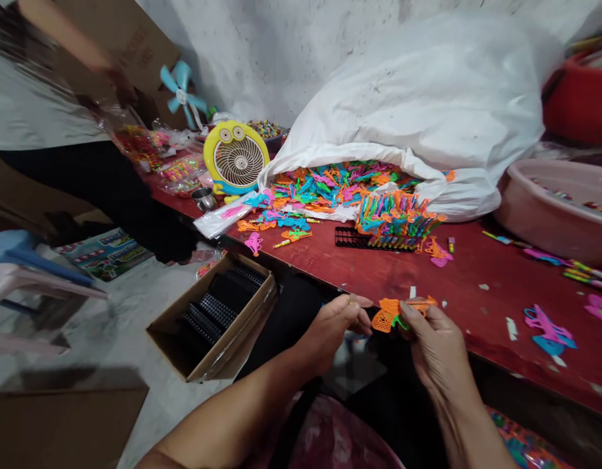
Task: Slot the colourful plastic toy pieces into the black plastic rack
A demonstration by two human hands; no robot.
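My right hand (pixel 440 342) pinches an orange plastic toy gun (pixel 389 314) between thumb and fingers, just over the table's front edge. A patterned grip sticks out on its left side, and a bit of green shows beneath it. Close to that grip is my left hand (pixel 337 322), its thumb pressed to the curled fingers; whatever they hold, if anything, is hidden. Beyond the hands, a black rack (pixel 350 238) carries a dense row of colourful toy guns (pixel 396 218). A pink and orange toy gun (pixel 438 253) lies beside the rack.
A white sack (pixel 418 98) spills colourful toy guns (pixel 325 185) onto the red table (pixel 311 264). A yellow fan (pixel 240 159) stands to its left, a pink basin (pixel 550 208) to its right. Black racks fill a carton (pixel 159 329) on the floor. Another person (pixel 51 130) stands at left.
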